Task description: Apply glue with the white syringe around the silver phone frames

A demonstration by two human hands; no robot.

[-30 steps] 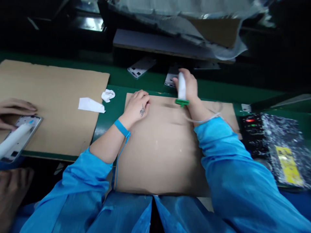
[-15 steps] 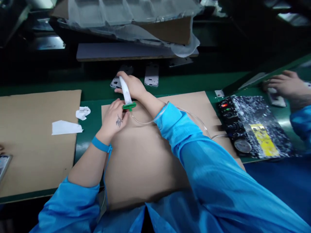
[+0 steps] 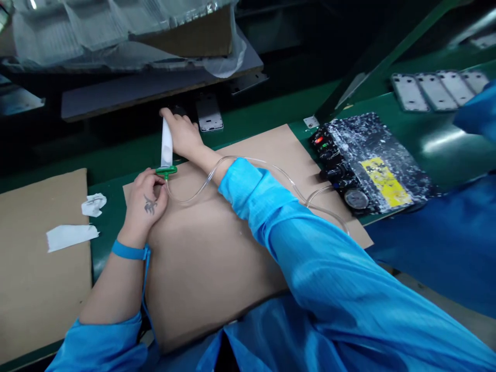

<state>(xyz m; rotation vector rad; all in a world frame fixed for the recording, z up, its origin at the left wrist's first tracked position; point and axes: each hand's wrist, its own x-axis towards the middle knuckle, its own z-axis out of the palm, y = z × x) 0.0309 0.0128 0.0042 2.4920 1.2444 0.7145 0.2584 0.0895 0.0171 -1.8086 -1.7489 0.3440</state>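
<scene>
My right hand (image 3: pixel 185 135) reaches to the back of the bench, closed on a white dispensing syringe (image 3: pixel 166 147) along its thumb side. A green cap (image 3: pixel 166 170) with a clear tube (image 3: pixel 196 195) sits on the syringe's near end. My left hand (image 3: pixel 143 201) rests on the brown cardboard (image 3: pixel 217 248), its fingers curled against or just beside the cap; whatever they may hold is hidden. Just right of my right hand lies a pale phone frame (image 3: pixel 210 112). A dark item under my right fingers is mostly covered.
A black paint-spattered control box (image 3: pixel 372 165) with a gauge stands to the right. Several phone frames (image 3: pixel 411 93) lie behind it, near another person's blue sleeve (image 3: pixel 478 113). White paper scraps (image 3: pixel 72 236) lie left. A shelf (image 3: pixel 155 93) with plastic trays overhangs the back.
The view has swung right, so things appear further left. My right hand stays at the back with the syringe. The other person's hand has left view, and several phone frames show there.
</scene>
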